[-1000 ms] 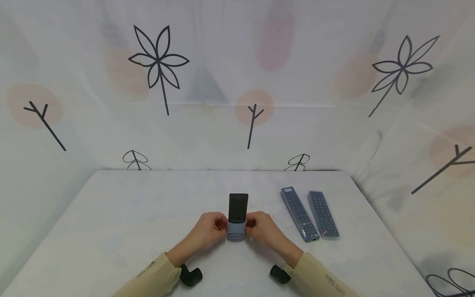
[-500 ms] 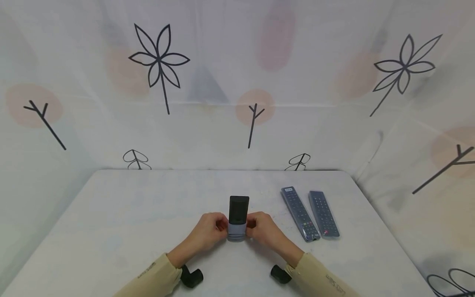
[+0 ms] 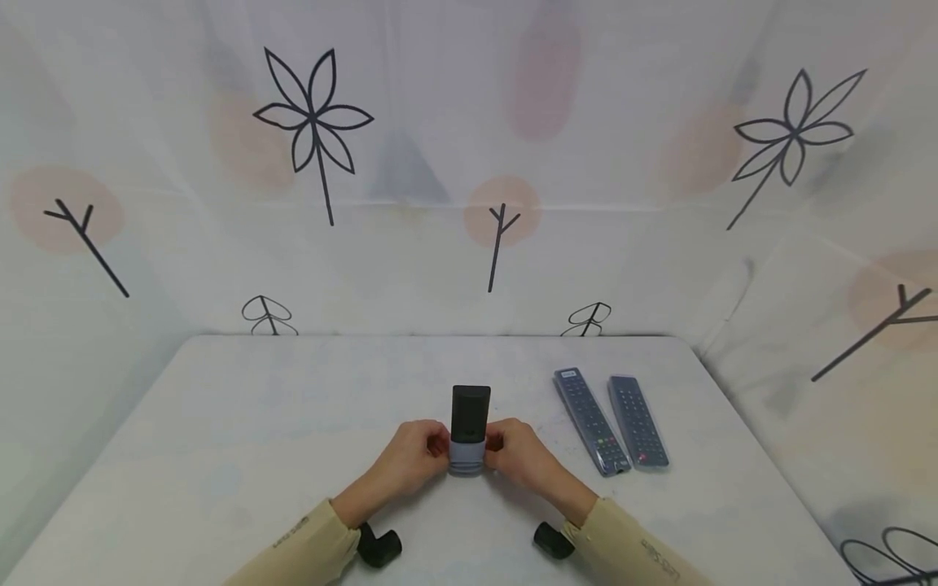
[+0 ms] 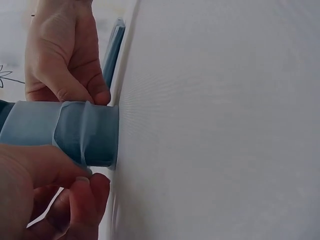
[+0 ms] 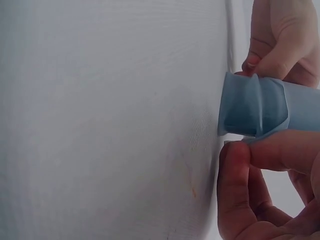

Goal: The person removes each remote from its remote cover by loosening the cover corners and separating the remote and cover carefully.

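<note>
A black remote [image 3: 470, 411] stands on end on the white table [image 3: 256, 423], its lower end in a bunched pale blue translucent sleeve [image 3: 466, 457]. My left hand [image 3: 438, 443] pinches the sleeve's left side and my right hand [image 3: 497, 442] pinches its right side. In the left wrist view the sleeve [image 4: 85, 132] meets the table between my left hand's thumb and fingers [image 4: 75, 192], with the right hand [image 4: 62, 55] beyond. In the right wrist view the sleeve [image 5: 255, 112] is pinched by my right hand [image 5: 240, 150], and the left hand [image 5: 282, 40] holds the far side.
Two long remotes in clear sleeves [image 3: 589, 421] [image 3: 637, 421] lie side by side to the right of my hands. A patterned white cloth backdrop [image 3: 498, 236] walls the table at the back and sides. Black wrist camera mounts [image 3: 377, 545] [image 3: 553, 540] sit under my sleeves.
The black remote's top has sunk slightly in the view. Both hands keep their pinch on the sleeve in nearly the same place.
</note>
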### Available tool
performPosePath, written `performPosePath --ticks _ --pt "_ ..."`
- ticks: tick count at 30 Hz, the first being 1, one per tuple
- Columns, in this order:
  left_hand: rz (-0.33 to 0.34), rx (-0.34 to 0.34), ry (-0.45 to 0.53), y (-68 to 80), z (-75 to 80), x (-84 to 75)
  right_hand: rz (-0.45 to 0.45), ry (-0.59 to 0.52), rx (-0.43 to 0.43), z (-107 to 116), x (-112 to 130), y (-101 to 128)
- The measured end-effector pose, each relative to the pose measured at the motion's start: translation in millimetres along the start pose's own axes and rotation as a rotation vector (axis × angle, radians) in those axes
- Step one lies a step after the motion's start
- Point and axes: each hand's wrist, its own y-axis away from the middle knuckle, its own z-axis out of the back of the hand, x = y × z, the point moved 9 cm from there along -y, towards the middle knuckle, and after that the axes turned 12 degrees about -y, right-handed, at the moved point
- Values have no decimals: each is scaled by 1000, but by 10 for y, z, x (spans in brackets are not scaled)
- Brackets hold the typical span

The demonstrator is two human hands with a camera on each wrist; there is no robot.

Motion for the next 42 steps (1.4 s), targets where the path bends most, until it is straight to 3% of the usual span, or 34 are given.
performPosePath --ticks 20,29,36,42 --pt "20 9 -106 -11 3 -11 -16 72 0 -32 3 1" --pt "85 53 -46 2 -27 96 0 72 -22 -28 17 26" --pt "51 2 -73 31 11 39 6 85 -75 28 -25 45" --pt "4 22 -45 64 42 7 5 86 -71 17 -12 45"
